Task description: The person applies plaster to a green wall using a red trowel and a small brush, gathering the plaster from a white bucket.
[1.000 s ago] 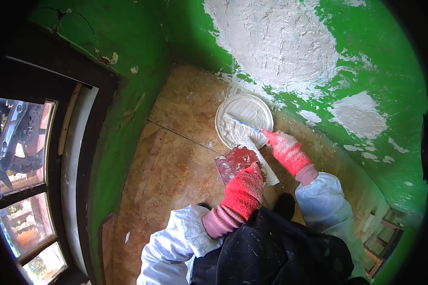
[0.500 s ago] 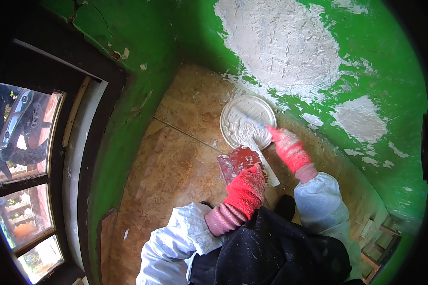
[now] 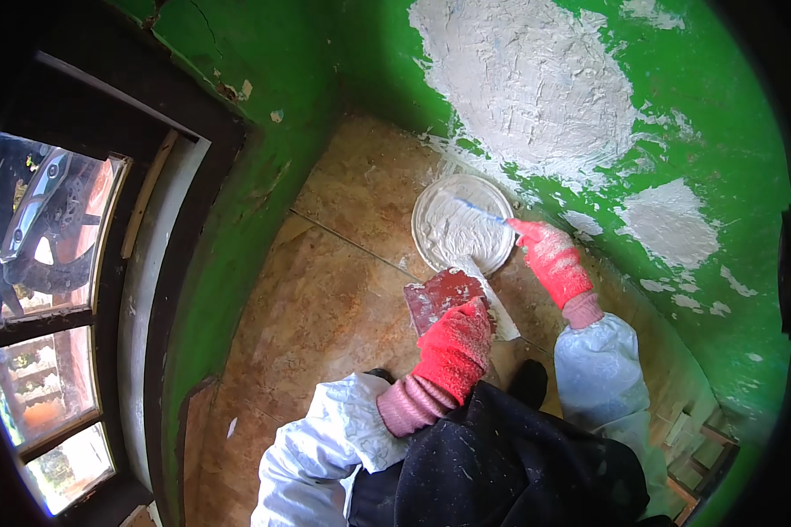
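My left hand (image 3: 453, 356), in a red knitted glove, is closed on a flat dark-red plate (image 3: 432, 300) smeared with white paste. Along the plate's right side runs a white-coated strip (image 3: 498, 309), reaching up to a round white tub (image 3: 417, 230). White filler paste (image 3: 457, 235) with ridged marks fills the tub. Over its right half, my gloved right hand (image 3: 554, 262) grips a thin bluish spatula (image 3: 482, 212), seen nearly edge-on. Its tip is above the paste; whether it touches cannot be made out.
A green wall (image 3: 721, 132) with a large white filler patch (image 3: 536, 83) and smaller ones rises beyond the tub. At left stands a dark-framed glazed door (image 3: 105, 351). Brown tiles (image 3: 299, 290) cover the floor. A wooden frame (image 3: 707, 457) lies at lower right.
My right hand has moved slightly to the right and up with the spatula, which was lower over the paste. My left hand and the plate stay almost still. The view has shifted a little.
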{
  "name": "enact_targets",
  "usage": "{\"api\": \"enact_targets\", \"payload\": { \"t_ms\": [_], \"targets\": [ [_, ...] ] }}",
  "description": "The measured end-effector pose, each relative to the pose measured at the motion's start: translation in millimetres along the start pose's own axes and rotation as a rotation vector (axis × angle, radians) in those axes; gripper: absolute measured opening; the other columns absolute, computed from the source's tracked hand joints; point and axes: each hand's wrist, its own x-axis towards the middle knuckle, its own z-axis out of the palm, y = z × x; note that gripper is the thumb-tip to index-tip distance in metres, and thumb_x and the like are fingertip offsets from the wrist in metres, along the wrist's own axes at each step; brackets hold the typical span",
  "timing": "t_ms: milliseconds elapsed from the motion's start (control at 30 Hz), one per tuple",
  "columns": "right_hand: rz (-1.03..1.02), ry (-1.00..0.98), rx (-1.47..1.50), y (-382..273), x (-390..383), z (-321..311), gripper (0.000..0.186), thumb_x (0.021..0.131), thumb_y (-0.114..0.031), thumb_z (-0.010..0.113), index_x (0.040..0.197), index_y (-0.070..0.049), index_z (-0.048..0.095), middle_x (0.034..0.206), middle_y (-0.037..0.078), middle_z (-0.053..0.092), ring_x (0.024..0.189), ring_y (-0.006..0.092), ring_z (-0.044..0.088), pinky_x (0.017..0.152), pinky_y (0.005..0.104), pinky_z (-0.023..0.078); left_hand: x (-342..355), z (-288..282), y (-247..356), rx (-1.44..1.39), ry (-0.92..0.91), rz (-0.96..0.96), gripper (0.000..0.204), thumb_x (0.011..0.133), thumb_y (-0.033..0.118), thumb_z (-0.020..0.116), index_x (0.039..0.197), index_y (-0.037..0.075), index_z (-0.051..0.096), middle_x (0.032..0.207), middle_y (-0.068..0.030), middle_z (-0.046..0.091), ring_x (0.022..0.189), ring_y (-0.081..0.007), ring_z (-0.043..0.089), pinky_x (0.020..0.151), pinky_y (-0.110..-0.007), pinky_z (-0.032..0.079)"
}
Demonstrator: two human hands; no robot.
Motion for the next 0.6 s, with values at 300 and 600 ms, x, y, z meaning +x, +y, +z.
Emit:
{"api": "enact_targets", "payload": {
  "t_ms": [300,600],
  "targets": [
    [0.175,-0.145,-0.054,-7,-46,16,0.036,0.085,-0.009,0.047,0.118,-0.02,0.058,0.083,0.012,0.061,0.076,0.0305,0.059,0.067,0.0391,0.048,-21,-32,3,-0.066,0.122,0.01,0.017,0.089,0.019,0.041,0.095,0.007,0.053,0.079,-0.0127,0.06,0.072,-0.0297,0.062,0.057,-0.041,0.05],
    [0.225,-0.106,-0.073,-11,-70,29,0.039,0.083,-0.01,0.049,0.12,-0.023,0.057,0.081,0.011,0.06,0.072,0.028,0.06,0.064,0.0388,0.049,-30,-64,3,0.082,0.091,0.121,0.025,0.082,0.014,0.047,0.104,0.004,0.046,0.082,-0.0126,0.055,0.076,-0.0283,0.06,0.056,-0.039,0.05]
  ]
}}
